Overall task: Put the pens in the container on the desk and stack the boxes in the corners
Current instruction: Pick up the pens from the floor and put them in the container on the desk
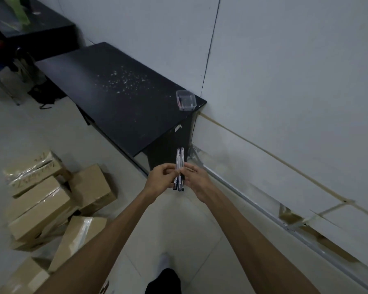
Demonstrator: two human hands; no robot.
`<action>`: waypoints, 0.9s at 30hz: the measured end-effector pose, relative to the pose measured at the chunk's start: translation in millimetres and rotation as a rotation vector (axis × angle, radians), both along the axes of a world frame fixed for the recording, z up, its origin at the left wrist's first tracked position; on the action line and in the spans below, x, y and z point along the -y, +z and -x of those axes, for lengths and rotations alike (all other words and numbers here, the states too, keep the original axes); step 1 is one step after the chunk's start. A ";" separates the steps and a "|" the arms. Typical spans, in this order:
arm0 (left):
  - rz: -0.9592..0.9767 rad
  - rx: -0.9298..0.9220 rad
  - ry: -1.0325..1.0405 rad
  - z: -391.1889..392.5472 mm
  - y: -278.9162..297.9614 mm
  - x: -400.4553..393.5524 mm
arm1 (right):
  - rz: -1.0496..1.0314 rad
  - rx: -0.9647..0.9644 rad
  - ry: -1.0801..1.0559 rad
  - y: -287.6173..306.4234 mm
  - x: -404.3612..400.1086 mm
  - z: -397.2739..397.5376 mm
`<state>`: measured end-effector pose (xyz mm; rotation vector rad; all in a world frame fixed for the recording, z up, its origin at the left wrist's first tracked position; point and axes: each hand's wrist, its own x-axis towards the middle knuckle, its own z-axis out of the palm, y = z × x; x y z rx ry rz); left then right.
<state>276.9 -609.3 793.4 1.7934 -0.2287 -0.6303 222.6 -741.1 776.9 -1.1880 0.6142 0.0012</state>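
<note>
Head view, looking down and forward. Both arms extended toward 12 o'clock, meeting at frame centre.

Left hand [160, 177]: fingers curled, pinching the pens [179, 169] from their 9 o'clock side. Right hand [197, 180]: fingers closed against the same bundle from the 3 o'clock side. The two hands grip the pens together, thumbs and fingertips pressed onto the barrels.

Pens: a small bunch, clear barrels with dark lower ends, held roughly upright, upper ends sticking out above the hands and dark ends showing below them. Exact count cannot be told. Held in the air above the floor [185, 219], in front of the near end of the surface.

Surface [106, 90]: black, long, set against the wall [285, 71], running from 10 o'clock toward centre. White specks scattered around its middle.

Container [185, 100]: clear plastic, open top, on the surface's corner by the wall, at 12 o'clock from the hands and well apart from them. Something small shows inside; not identifiable.

Boxes [43, 200]: brown cardboard, several, lying in a loose heap on the floor at 8 to 9 o'clock, some tilted, some taped.
</note>
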 end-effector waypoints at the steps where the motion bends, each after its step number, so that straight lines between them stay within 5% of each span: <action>1: 0.002 0.006 -0.007 -17.8 1.1 6.7 | 0.009 -0.008 -0.014 0.9 7.1 -16.9; 27: -0.092 -0.131 0.067 -355.5 -30.5 234.4 | -0.008 -0.183 -0.023 -30.9 228.3 -357.4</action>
